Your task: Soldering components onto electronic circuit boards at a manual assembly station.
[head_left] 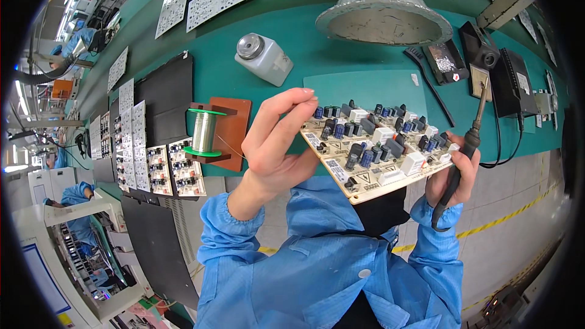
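A cream circuit board [379, 189] is held up, tilted, above the near edge of the green-topped bench. Capacitors, white connectors and other parts crowd its upper face. My left hand [277, 134] grips the board's left corner, fingertips over the top edge by a blue capacitor and thumb against its side. At the opposite end my right hand [460, 180] is closed around a soldering iron [471, 140] with a dark handle, its metal tip pointing up and away. That hand's fingers also meet the board's right edge; part of them is hidden behind it.
Left of the board, a solder wire spool [204, 134] sits on a brown stand [237, 116]. Behind are a pump bottle [278, 68] and a silvery fume hood [387, 21]. A black brush [434, 88] and soldering station [515, 88] lie right. Several boards [159, 170] line the left.
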The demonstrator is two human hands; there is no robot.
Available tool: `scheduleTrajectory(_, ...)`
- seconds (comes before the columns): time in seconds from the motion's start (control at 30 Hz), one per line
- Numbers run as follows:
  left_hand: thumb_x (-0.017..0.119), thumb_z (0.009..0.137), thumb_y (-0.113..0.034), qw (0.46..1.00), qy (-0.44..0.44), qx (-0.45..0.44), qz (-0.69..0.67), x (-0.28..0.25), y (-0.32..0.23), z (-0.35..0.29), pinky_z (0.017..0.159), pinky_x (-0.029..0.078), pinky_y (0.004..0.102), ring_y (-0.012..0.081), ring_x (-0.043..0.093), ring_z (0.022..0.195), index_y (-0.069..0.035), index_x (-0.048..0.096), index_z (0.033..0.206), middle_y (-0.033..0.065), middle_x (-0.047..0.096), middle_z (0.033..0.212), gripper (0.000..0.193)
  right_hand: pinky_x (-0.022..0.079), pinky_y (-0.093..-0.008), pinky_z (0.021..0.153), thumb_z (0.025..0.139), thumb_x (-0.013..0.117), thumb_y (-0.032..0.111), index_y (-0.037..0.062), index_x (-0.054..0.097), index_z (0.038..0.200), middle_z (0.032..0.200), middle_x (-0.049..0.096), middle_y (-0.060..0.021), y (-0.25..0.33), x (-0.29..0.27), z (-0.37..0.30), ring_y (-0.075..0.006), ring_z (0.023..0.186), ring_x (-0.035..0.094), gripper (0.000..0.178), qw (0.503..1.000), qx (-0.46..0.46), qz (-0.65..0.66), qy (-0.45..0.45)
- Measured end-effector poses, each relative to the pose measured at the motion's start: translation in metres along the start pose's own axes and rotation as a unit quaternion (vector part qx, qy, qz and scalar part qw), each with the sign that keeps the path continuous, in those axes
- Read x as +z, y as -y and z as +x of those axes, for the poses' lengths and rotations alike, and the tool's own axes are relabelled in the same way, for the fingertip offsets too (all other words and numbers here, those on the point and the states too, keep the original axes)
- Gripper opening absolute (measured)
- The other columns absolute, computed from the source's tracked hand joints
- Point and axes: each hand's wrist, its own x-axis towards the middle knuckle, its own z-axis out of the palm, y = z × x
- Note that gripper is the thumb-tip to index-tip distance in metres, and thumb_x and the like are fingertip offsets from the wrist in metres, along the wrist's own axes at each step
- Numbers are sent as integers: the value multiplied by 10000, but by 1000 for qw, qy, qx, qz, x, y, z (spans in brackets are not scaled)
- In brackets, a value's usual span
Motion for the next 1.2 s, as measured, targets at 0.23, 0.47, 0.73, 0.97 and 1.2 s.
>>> scheduleTrajectory(0.23,777,641,60,1000,-3,-9,-3,-1,6,-3,838,555,348,303,667,979,102,662,1044,210,647,1109,422,537,-405,807,905,694,76,106,512,1166,1074,619,-260,6,1,6,-327,950,650,320,1000,-2,-15,11)
scheduleTrajectory(0.47,791,663,14,1000,-4,-19,-10,-1,10,-7,850,549,348,305,667,987,98,657,1068,213,646,1125,435,538,-399,802,887,707,45,112,516,1165,1090,622,-255,9,1,10,-320,952,652,344,1000,-3,-13,25)
scheduleTrajectory(0.73,837,652,-42,1000,0,-13,11,-2,17,-11,858,544,349,302,667,993,91,652,1078,208,645,1136,483,537,-390,799,887,720,73,119,517,1160,1108,623,-254,13,4,13,-308,942,652,344,999,6,-7,30)
scheduleTrajectory(0.97,856,658,-75,1000,0,-27,4,-2,20,-16,856,546,347,296,668,996,90,647,1083,204,640,1144,501,535,-401,807,873,731,59,124,517,1163,1102,624,-246,14,4,14,-318,953,651,367,999,7,-13,36)
scheduleTrajectory(1.2,859,666,-85,999,4,-34,4,-2,21,-17,847,551,341,293,669,993,88,646,1089,204,639,1145,504,534,-406,808,856,750,57,130,519,1170,1102,624,-242,13,5,13,-320,961,648,397,999,8,-7,33)
